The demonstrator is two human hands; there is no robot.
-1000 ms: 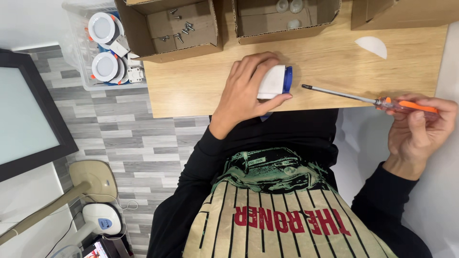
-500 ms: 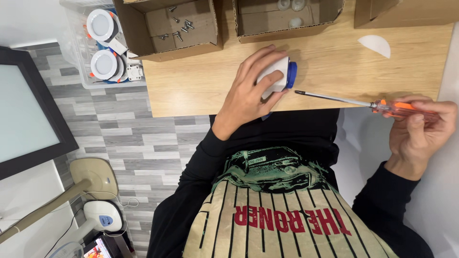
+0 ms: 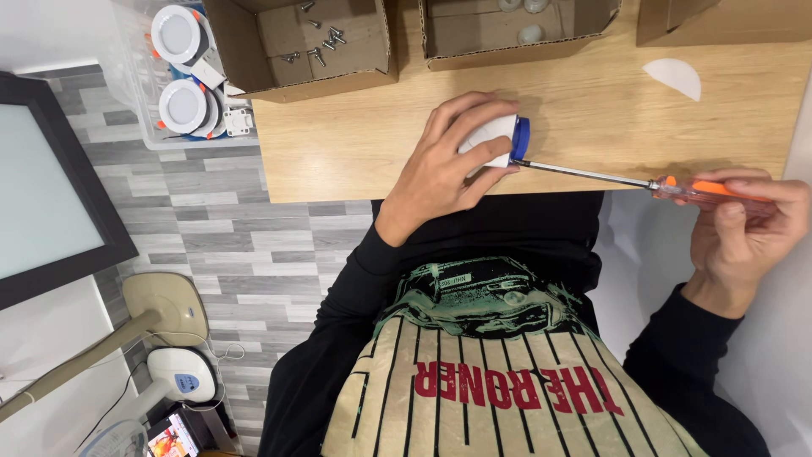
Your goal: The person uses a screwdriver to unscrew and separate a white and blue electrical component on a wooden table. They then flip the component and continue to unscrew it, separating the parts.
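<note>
My left hand is cupped over a small white object with a blue end, pressing it onto the wooden table near the front edge. My right hand grips the orange handle of a long screwdriver off the table's right front corner. The thin metal shaft runs left, and its tip touches the object's blue end just below my fingers.
At the back of the table stand an open cardboard box with loose screws, a second box and a third box. A white half-disc lies on the right. A clear bin of round white lights sits left of the table.
The screwdriver has moved left, and its tip now meets the blue end of the object. My left hand has turned the object slightly under its fingers.
</note>
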